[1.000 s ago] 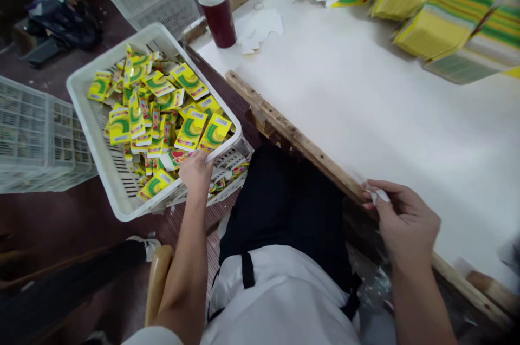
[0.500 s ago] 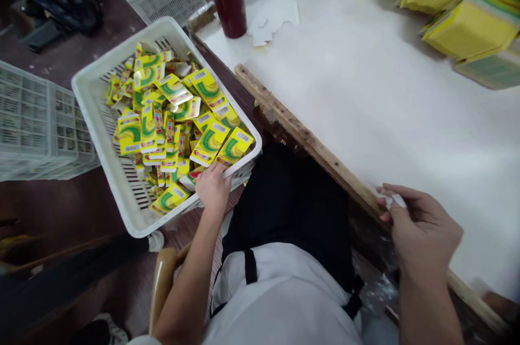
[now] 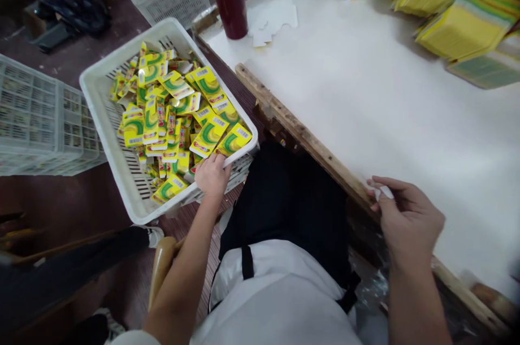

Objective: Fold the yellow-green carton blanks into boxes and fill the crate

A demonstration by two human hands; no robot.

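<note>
My left hand [image 3: 212, 176] is closed over the near right rim of a white plastic basket [image 3: 106, 169], fingers inside the edge and thumb along it. Small yellow-and-green cardboard boxes [image 3: 209, 136] lie heaped inside, several with barcodes showing. At the table's wooden front edge, my right hand [image 3: 408, 212] has thumb and index finger pinched together. Something small and white [image 3: 385, 191] shows at those fingertips; whether it is paper or a finger wrapping I cannot make out.
On the white table [image 3: 349, 90] stand a dark red mug [image 3: 230, 5], white cardboard pieces [image 3: 276, 17] and stacks of yellow flat cartons [image 3: 467, 20]. Slatted crates [image 3: 36, 112] stand at left. A wooden chair arm [image 3: 160, 264] and another person's leg [image 3: 93, 258] are lower left.
The view has shifted slightly. My right hand sits a little further left and higher along the table edge, still pinched. My left hand keeps its hold on the basket rim.
</note>
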